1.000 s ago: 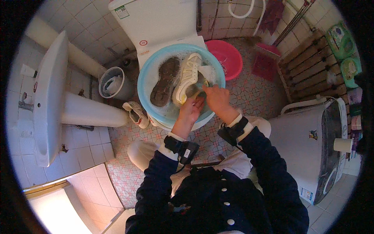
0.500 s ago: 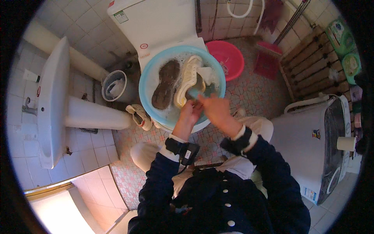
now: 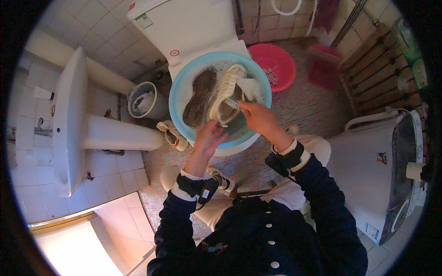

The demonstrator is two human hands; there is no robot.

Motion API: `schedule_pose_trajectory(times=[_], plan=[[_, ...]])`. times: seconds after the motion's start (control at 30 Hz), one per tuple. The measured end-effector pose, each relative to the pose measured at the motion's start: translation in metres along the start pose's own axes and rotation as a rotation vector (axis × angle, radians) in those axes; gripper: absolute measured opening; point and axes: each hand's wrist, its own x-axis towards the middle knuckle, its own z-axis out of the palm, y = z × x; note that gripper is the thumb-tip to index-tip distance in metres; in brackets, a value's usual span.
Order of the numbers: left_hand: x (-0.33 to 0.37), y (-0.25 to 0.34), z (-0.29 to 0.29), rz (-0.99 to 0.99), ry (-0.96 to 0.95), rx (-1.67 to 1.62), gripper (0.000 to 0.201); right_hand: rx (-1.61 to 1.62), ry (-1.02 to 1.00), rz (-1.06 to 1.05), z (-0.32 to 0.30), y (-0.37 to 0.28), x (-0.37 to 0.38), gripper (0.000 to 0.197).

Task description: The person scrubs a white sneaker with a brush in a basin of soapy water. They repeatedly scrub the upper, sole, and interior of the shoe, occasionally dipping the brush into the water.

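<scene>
A white lace-up sneaker [image 3: 225,87] lies tilted in soapy water in a light blue basin [image 3: 173,108], its heel toward me. At that heel is my left hand [image 3: 209,137], its upper fingers closed on the edge and its lower ones loosely curled beside it. My right hand [image 3: 261,118] grips a small light blue brush [image 3: 233,104], with the bristles at the sneaker's opening. Left of the sneaker, a dark brown sole-shaped piece [image 3: 200,99] sits in the suds. A white piece [image 3: 251,88] floats or rests at the sneaker's right; its kind is unclear.
The basin rests on a white toilet [image 3: 193,32]. Behind it to the right stands a pink basin [image 3: 287,69] with pale strands inside. At left are a bin [image 3: 142,100], a pedestal sink [image 3: 69,119] and another sneaker [image 3: 172,136]. A washing machine [image 3: 363,170] stands at right.
My left hand has moved left and away from my right hand, toward the near side of the heel. The brush has come up to the sneaker's opening, and its bristles now show clearly.
</scene>
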Motion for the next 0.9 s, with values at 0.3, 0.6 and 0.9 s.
schedule_pose_trajectory(times=[0.3, 0.6, 0.9], plan=[[0.041, 0.021, 0.007, 0.274, 0.150, 0.981, 0.020, 0.199, -0.073, -0.052, 0.021, -0.008, 0.009, 0.033], [0.091, -0.011, -0.021, -0.014, -0.037, 0.193, 0.017, -0.090, -0.145, -0.015, 0.004, -0.030, -0.015, 0.025], [0.058, -0.035, -0.011, 0.620, -0.379, 0.699, 0.022, -0.413, -0.026, 0.012, 0.012, -0.037, -0.041, 0.032]])
